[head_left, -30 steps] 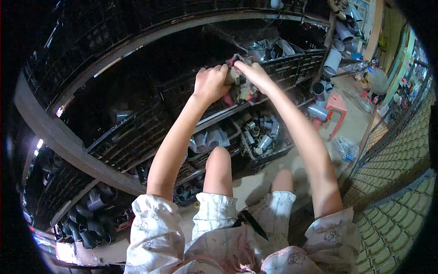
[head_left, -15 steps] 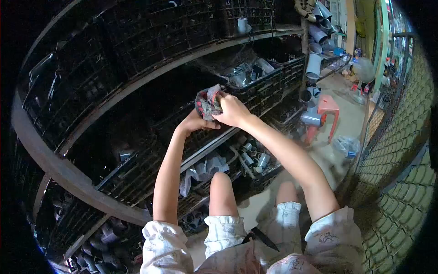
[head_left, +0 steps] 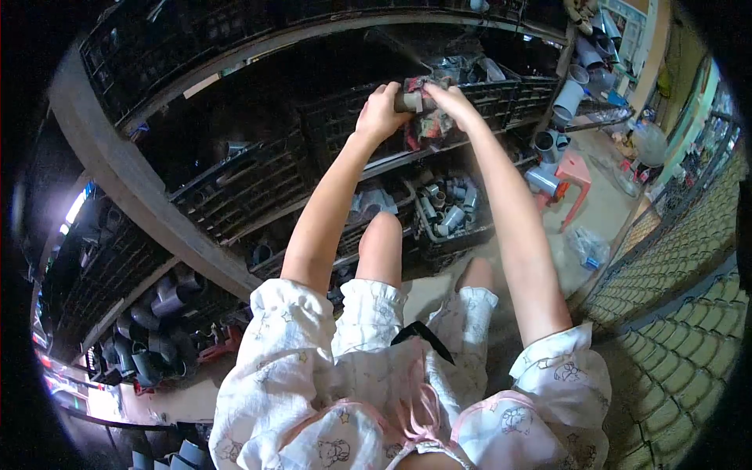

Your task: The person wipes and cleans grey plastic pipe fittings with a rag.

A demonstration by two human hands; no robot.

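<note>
While a pipe fitting (head_left: 407, 102) is clenched in the left hand (head_left: 381, 113), a crumpled rag (head_left: 427, 129) is grasped by the right hand (head_left: 454, 106) and pressed against it, between the two sets of fingertips. The fitting is probably best turned steadily inside the rag. A black crate (head_left: 501, 100) is set directly behind the fingers and a red stool (head_left: 576, 172) below to their right, so knuckles could be knocked on the crate rim

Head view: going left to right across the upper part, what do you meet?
Shelf beam → left hand → short pipe piece → rag → right hand → red stool → wire mesh fence.
</note>
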